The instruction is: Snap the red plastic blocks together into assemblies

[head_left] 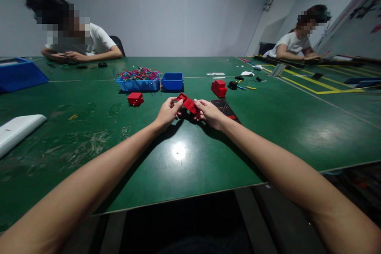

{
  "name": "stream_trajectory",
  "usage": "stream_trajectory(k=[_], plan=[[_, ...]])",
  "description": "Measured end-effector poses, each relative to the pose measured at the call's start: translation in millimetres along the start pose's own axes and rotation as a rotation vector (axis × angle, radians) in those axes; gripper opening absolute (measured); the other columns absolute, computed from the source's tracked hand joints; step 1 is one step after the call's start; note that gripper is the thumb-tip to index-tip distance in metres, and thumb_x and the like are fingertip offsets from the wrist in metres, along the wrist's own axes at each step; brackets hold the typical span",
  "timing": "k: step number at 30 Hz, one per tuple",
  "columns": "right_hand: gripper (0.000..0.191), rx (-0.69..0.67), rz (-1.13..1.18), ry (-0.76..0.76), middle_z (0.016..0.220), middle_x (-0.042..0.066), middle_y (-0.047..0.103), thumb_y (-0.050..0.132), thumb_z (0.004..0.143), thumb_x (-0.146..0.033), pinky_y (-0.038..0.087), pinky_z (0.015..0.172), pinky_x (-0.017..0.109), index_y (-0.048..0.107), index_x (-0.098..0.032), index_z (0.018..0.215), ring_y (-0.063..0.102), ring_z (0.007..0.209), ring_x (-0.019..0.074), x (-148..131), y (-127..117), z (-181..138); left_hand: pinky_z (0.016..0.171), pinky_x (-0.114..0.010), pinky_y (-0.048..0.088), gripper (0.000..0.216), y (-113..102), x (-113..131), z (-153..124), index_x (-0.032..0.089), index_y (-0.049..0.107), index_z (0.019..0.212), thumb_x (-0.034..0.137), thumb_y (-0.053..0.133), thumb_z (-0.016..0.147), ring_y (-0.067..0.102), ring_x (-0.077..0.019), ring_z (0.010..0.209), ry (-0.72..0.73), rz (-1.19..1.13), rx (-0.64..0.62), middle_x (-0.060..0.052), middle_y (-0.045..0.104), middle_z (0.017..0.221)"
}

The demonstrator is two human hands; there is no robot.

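Between both hands, a little above the green table, is a red plastic housing [187,103] with a hollow opening on its left part. My left hand [168,113] pinches its left end, thumb on top. The right end is gripped by my right hand [209,112], its thumb also on top and the fingers curled beneath. The undersides of the fingers are partly hidden. A red block of stacked parts [135,99] lies left of my left hand. Behind my right hand stands another red block [219,88], and a dark phone [224,110] showing digits lies close beside that hand.
A blue bin [138,84] heaped with coloured wires stands beside a smaller blue bin [172,81]. Pliers [246,87] and black parts [232,85] lie right. A white case [20,131] and a blue crate [20,75] are left. Two people sit across the table [178,178].
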State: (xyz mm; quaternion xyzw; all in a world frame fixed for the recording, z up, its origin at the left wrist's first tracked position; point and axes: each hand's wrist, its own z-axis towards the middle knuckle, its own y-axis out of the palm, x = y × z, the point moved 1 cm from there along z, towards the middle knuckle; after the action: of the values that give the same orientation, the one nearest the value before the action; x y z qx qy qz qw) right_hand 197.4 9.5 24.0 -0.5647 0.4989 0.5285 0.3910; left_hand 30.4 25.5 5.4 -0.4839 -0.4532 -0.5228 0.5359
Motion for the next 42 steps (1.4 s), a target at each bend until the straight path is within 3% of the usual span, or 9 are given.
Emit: stream_trajectory(k=[7, 10, 14, 17, 21, 24, 28, 34, 42], plan=[[0.033, 0.035, 0.054, 0.03, 0.052, -0.005, 0.057, 0.039, 0.101, -0.043, 0.034, 0.037, 0.018, 0.053, -0.019, 0.083, 0.049, 0.036, 0.0077, -2.4, 1.1, 0.9, 0.045, -0.015, 0.041, 0.033, -1.7, -6.0, 1.2, 0.015, 0.058, 0.116, 0.037, 0.055, 0.092, 0.058, -0.0075, 0.066, 0.098, 0.102, 0.094, -0.01, 0.061, 0.113], [0.04, 0.059, 0.084, 0.072, 0.05, -0.003, 0.057, 0.035, 0.101, -0.047, 0.032, 0.036, 0.02, 0.055, -0.018, 0.081, 0.047, 0.035, 0.0095, -2.1, -0.1, 1.8, 0.057, -0.019, 0.049, 0.049, -1.1, -7.5, 0.1, 0.017, 0.056, 0.127, 0.043, 0.061, 0.086, 0.063, -0.0128, 0.081, 0.172, 0.126, -0.018, -0.012, 0.06, 0.121], [0.035, 0.088, 0.112, 0.075, 0.046, -0.003, 0.054, 0.04, 0.1, -0.04, 0.032, 0.036, 0.021, 0.052, -0.019, 0.074, 0.046, 0.036, 0.0106, -1.4, -1.3, 2.9, 0.083, -0.032, 0.053, 0.065, 0.3, -8.3, -2.2, 0.012, 0.049, 0.135, 0.049, 0.064, 0.084, 0.065, -0.0167, 0.088, 0.193, 0.087, -0.206, -0.013, 0.065, 0.116], [0.035, 0.115, 0.128, 0.067, 0.046, -0.004, 0.053, 0.043, 0.099, -0.041, 0.035, 0.037, 0.022, 0.051, -0.019, 0.073, 0.046, 0.037, 0.0106, -2.1, -0.8, 2.4, 0.087, -0.036, 0.053, 0.07, -0.9, -8.2, -3.4, 0.011, 0.047, 0.136, 0.052, 0.063, 0.082, 0.066, -0.0192, 0.091, 0.193, 0.108, -0.224, -0.014, 0.066, 0.117], [0.04, 0.121, 0.147, 0.11, 0.047, -0.001, 0.056, 0.036, 0.101, -0.044, 0.038, 0.039, 0.022, 0.054, -0.018, 0.076, 0.049, 0.037, 0.0115, -5.1, 0.3, -0.2, 0.095, -0.039, 0.051, 0.081, -2.8, -7.9, -5.3, 0.012, 0.044, 0.138, 0.045, 0.077, 0.071, 0.065, -0.0241, 0.106, 0.288, 0.191, -0.247, -0.016, 0.063, 0.124], [0.043, 0.13, 0.175, 0.173, 0.048, 0.001, 0.059, 0.031, 0.102, -0.046, 0.038, 0.039, 0.021, 0.055, -0.017, 0.081, 0.054, 0.038, 0.013, -6.8, -1.2, -0.9, 0.09, -0.038, 0.053, 0.083, -2.1, -8.1, -7.5, 0.013, 0.042, 0.14, 0.039, 0.079, 0.07, 0.066, -0.0235, 0.102, 0.332, 0.248, -0.25, -0.016, 0.065, 0.12], [0.05, 0.133, 0.239, 0.199, 0.053, 0.002, 0.063, 0.023, 0.101, -0.053, 0.04, 0.039, 0.021, 0.055, -0.018, 0.086, 0.057, 0.039, 0.0136, -6.8, -4.9, 0.6, 0.078, -0.035, 0.056, 0.072, 1.1, -5.0, -10.9, 0.012, 0.048, 0.133, 0.044, 0.074, 0.074, 0.068, -0.0209, 0.087, 0.318, 0.252, -0.189, -0.014, 0.069, 0.11], [0.056, 0.096, 0.219, 0.168, 0.06, 0.003, 0.066, 0.024, 0.098, -0.061, 0.044, 0.042, 0.022, 0.059, -0.017, 0.092, 0.06, 0.043, 0.013, -4.6, -5.4, 1.0, 0.082, -0.033, 0.054, 0.065, 3.6, 0.5, -11.5, 0.01, 0.057, 0.121, 0.048, 0.075, 0.072, 0.068, -0.021, 0.091, 0.322, 0.155, -0.165, -0.014, 0.071, 0.108], [0.055, 0.057, 0.193, 0.175, 0.062, 0.005, 0.068, 0.029, 0.098, -0.058, 0.045, 0.041, 0.021, 0.061, -0.015, 0.09, 0.062, 0.047, 0.0132, -4.7, -4.6, 0.6, 0.079, -0.034, 0.055, 0.072, 1.3, -1.1, -10.9, 0.01, 0.057, 0.12, 0.049, 0.081, 0.065, 0.069, -0.0206, 0.083, 0.306, 0.161, -0.14, -0.012, 0.072, 0.1]])
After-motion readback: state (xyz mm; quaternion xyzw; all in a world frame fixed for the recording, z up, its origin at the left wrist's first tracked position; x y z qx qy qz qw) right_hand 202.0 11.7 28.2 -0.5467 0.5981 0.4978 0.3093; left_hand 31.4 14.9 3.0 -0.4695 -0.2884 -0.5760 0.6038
